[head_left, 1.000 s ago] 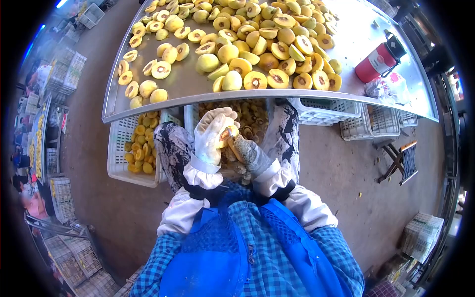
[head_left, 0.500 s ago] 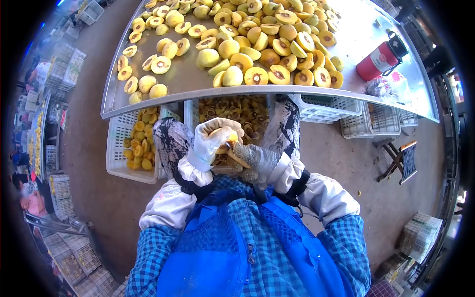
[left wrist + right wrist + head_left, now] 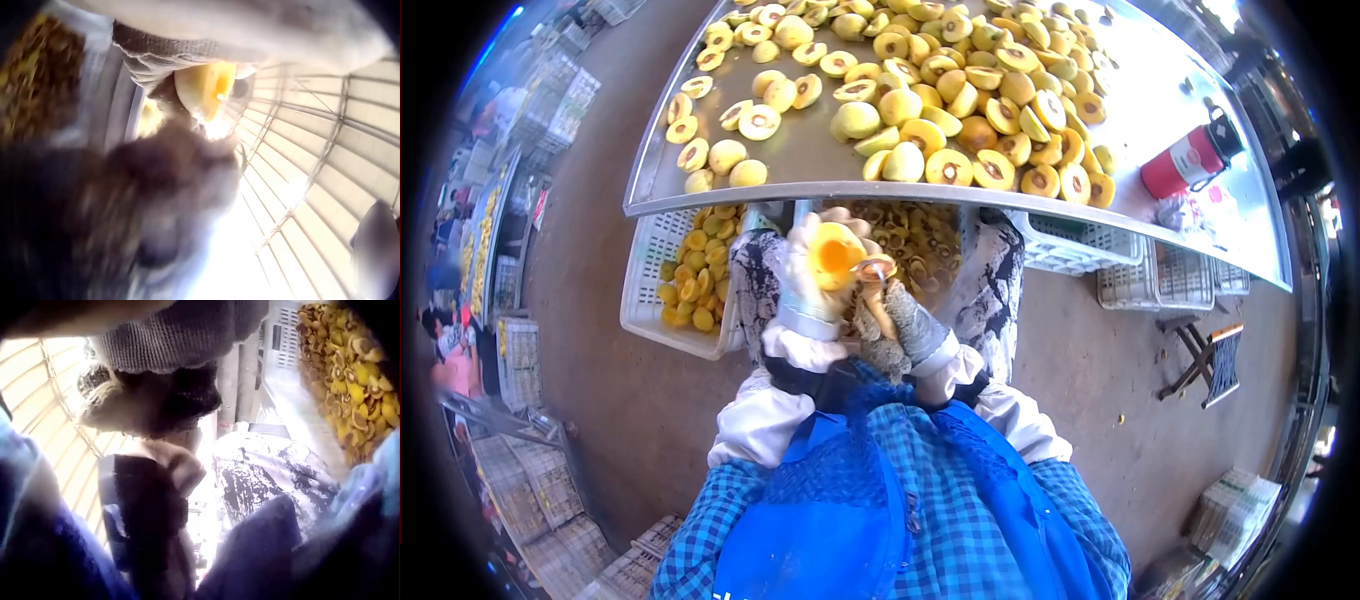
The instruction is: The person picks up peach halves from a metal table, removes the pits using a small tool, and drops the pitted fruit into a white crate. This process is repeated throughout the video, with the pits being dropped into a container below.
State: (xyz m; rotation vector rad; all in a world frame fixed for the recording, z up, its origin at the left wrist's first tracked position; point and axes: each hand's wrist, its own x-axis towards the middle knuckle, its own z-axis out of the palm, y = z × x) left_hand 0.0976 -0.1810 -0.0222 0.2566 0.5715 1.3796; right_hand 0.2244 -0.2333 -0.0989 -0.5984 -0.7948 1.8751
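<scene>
In the head view the white-gloved left hand [image 3: 802, 284] holds a yellow fruit half [image 3: 836, 256], its hollowed orange cut face turned up. Close on its right, the grey-gloved right hand [image 3: 908, 326] grips the wooden handle [image 3: 879, 312] of a small tool. A brownish piece [image 3: 874, 267] shows at the tool's metal tip, beside the fruit half. In the left wrist view the fruit half [image 3: 205, 87] sits under the left glove's fingers, with a blurred dark shape below. The right wrist view shows the right glove [image 3: 172, 347] in shadow; its fingertips are hidden.
Many fruit halves [image 3: 949, 167] lie on the metal table [image 3: 810, 192] beyond the hands, with a red bottle [image 3: 1183, 163] at right. A crate of fruit [image 3: 640, 300] stands at left; brown pieces [image 3: 915, 235] fill a container between the knees. A folding stool [image 3: 1223, 365] stands at right.
The left hand has turned from curling over the fruit to showing its hollow cut face. The tool tip has come away from the fruit, carrying a brownish piece. The head view has shifted.
</scene>
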